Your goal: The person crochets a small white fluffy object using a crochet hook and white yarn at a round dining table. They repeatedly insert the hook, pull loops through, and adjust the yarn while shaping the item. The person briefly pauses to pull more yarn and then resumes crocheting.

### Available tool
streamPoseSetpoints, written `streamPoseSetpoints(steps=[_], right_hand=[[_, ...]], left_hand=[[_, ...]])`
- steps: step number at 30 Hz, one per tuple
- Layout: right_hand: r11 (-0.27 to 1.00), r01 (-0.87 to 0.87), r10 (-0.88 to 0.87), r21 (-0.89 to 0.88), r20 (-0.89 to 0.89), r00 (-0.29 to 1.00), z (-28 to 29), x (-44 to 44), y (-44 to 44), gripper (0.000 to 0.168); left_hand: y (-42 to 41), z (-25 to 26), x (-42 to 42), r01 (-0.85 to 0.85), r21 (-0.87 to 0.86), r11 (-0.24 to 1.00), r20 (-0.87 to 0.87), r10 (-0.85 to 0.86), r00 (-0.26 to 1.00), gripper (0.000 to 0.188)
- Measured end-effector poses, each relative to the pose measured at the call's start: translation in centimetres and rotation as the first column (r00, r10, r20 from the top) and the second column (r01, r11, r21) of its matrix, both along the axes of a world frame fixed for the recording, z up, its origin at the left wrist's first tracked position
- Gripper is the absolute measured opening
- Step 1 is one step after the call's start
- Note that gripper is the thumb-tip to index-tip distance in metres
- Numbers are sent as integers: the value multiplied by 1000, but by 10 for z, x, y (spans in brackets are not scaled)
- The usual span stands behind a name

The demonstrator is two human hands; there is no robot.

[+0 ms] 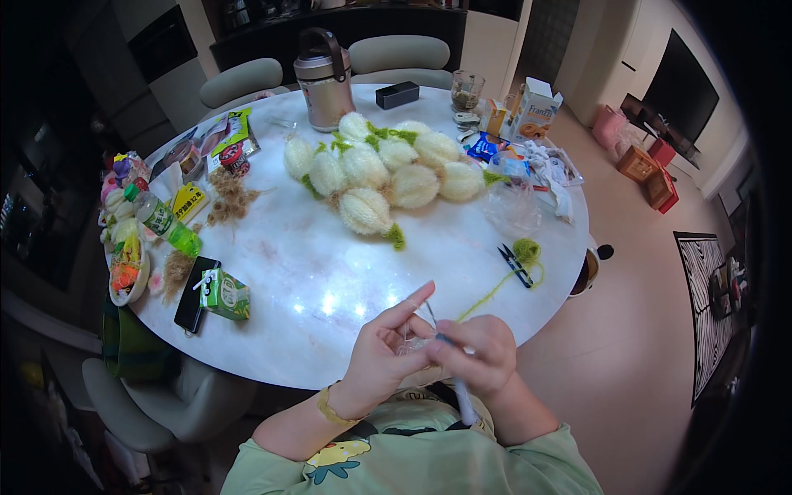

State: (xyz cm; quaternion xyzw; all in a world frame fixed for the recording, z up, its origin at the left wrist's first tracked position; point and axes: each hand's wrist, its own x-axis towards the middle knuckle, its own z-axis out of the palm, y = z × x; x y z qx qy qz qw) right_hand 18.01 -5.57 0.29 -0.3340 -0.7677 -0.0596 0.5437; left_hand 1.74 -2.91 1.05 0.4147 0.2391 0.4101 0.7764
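Note:
Over the near table edge, my right hand point(482, 349) grips a crochet hook point(431, 314), its thin metal shaft pointing up toward my left hand. A pale handle end point(464, 405) shows below my right fist. My left hand point(377, 352) has its index finger raised with fine pale yarn across it, and pinches a small whitish piece of yarn work point(413, 344), partly hidden by fingers. Green yarn point(482, 301) runs from behind my right hand to a small green ball point(526, 249). Black thread snips point(516, 266) lie beside that ball.
Several fluffy cream crocheted pods point(365, 166) with green tips are heaped mid-table. Behind them stands an insulated pot point(326, 93). A green drink carton point(228, 296), phone point(193, 294) and bottle point(162, 219) are at left. A crumpled plastic bag point(512, 207) and cookie box point(537, 111) occupy the right.

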Motion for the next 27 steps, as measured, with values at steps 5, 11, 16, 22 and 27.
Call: streamPoseSetpoints(steps=[5, 11, 16, 22, 27], right_hand=[[955, -273, 195, -118, -447, 873, -6, 0, 6, 9], [770, -566, 61, -294, -849, 525, -2, 3, 1, 13], [990, 137, -135, -27, 61, 989, 0, 4, -2, 35], [618, -720, 58, -315, -895, 442, -13, 3, 7, 12], [665, -665, 60, -339, -864, 500, -11, 13, 6, 19]], left_hand=[[11, 2, -12, 234, -167, 958, 101, -220, 970, 68], [11, 2, -9, 206, 10, 978, -15, -206, 978, 66], [6, 0, 1, 16, 47, 999, -53, -13, 999, 66], [11, 0, -4, 100, -68, 993, -51, -104, 993, 60], [18, -5, -12, 147, -71, 987, -4, -148, 989, 50]])
